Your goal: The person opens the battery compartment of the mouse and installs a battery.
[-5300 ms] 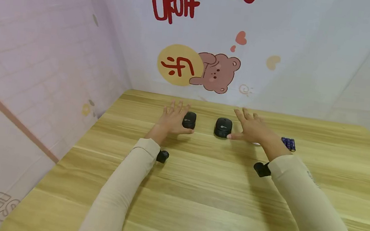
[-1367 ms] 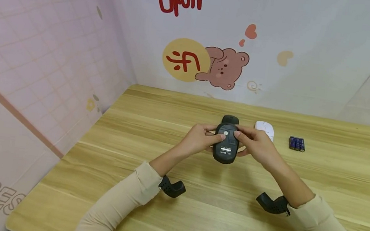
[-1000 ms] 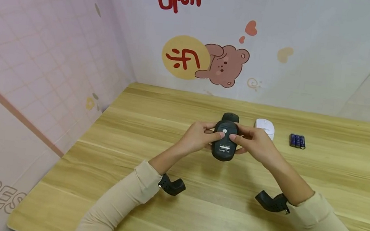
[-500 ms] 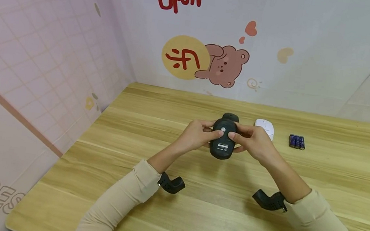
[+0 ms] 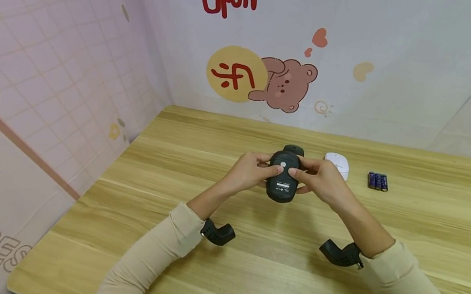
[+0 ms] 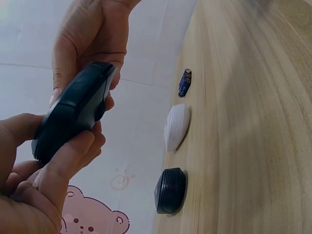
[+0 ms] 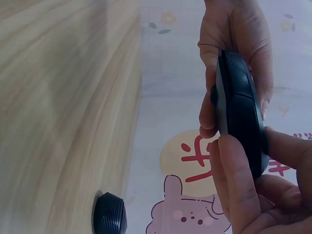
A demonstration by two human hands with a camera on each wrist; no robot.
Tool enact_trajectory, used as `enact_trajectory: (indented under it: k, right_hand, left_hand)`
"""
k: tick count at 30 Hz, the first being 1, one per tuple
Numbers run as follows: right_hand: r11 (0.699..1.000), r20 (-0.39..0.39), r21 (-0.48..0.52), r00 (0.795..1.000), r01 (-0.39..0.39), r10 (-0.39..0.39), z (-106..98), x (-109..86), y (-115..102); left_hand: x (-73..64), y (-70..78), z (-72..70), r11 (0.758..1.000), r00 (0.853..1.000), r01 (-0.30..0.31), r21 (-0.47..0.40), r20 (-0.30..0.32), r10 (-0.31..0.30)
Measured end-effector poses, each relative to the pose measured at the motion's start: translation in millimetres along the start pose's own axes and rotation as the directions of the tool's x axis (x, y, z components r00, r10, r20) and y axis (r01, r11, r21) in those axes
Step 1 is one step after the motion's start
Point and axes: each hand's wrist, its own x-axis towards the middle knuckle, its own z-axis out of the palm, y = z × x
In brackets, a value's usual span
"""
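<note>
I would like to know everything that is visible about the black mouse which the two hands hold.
The mouse is black, rounded and oblong, apparently plastic. Its underside faces the head camera, showing a pale round spot and white print. The left hand and right hand hold it from opposite sides, thumbs on that underside. It is tilted, clear of the table.

Wood-grain table [image 5: 245,280], black mouse [image 5: 294,149], white mouse [image 5: 336,162], row of blue batteries [image 5: 378,181]
</note>
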Motion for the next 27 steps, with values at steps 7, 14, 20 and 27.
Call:
enact_trajectory:
  k: [7, 14, 20, 27]
  right_hand:
    - [1.0, 0.014, 0.018, 1.0, 0.003, -0.003, -0.4, 0.1, -2.7]
    - [1.0, -0.015, 0.013, 1.0, -0.003, 0.003, 0.2, -1.4, -0.1]
    - [1.0, -0.033, -0.018, 0.999, 0.017, -0.018, 1.7, 0.5, 0.7]
    - [1.0, -0.036, -0.01, 0.999, -0.008, 0.008, 0.4, 4.2, -2.1]
  left_hand:
    - [0.4, 0.5, -0.8, 1.0, 1.0, -0.003, -0.002, -0.007, 0.003]
    - [1.7, 1.4, 1.6, 1.0, 1.0, -0.018, -0.007, 0.006, 0.018]
    - [0.7, 1.7, 1.2, 1.0, 1.0, -0.014, -0.003, -0.005, 0.014]
    - [-0.6, 0.0, -0.9, 1.0, 1.0, -0.022, 0.002, -0.011, 0.023]
